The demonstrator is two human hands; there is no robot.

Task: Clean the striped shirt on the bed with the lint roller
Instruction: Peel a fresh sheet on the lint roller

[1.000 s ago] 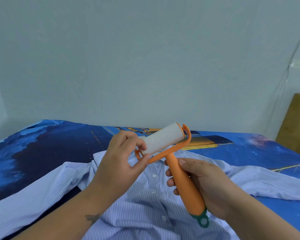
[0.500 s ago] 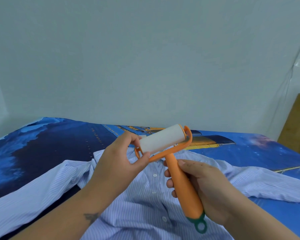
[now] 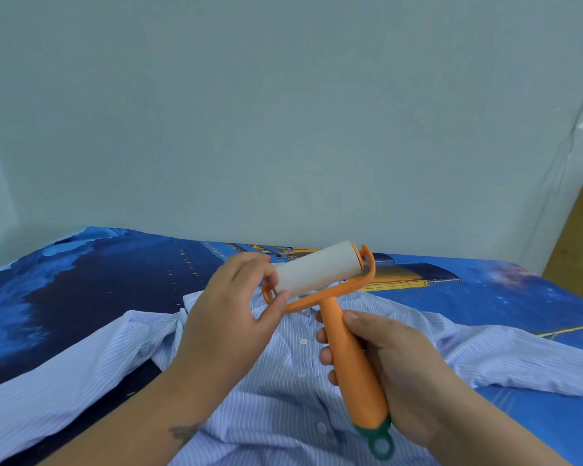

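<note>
A: Left side first, go.
B: My left hand (image 3: pixel 229 317) is up in the air over the striped shirt (image 3: pixel 276 398), thumb and fingers curled onto the near end of the white roll on the lint roller (image 3: pixel 330 297). Fingers pinch that end right by the orange frame.
A: Roller position?
B: Held clear of the shirt, roll tilted up to the right, orange handle running down and right into my right hand (image 3: pixel 394 371). That hand is wrapped round the handle, thumb on top, fingertips showing on the left of it. Green loop sticks out below the palm.
A: Shirt?
B: Flat on the bed (image 3: pixel 81 280), buttons up, collar under the roller, sleeves spread out to both sides. Blue printed bedsheet beneath.
A: Far right?
B: Wooden panel (image 3: pixel 579 237) at the edge, pale wall (image 3: pixel 283 112) behind.
</note>
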